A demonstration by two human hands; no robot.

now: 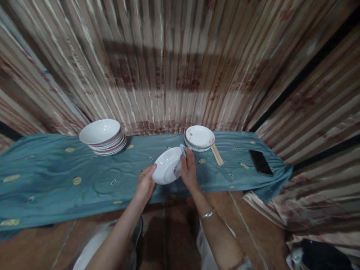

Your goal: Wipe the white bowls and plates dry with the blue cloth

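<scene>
A white plate with a small printed pattern is held tilted above the front part of the cloth-covered table. My left hand grips its left rim, thumb on the upper face. At the opposite rim, my right hand is closed round a light blue cloth pressed against the plate's edge. Behind the right hand stands a stack of white plates with a floral print. Wooden chopsticks lie against that stack's right side. Further left, a stack of bowls with red bands rests on the table.
A blue-green patterned cloth covers the long table. A black phone lies near its right end. Pleated curtains hang close behind and to the right. Below is a brown tiled floor, with a dark object at the lower right.
</scene>
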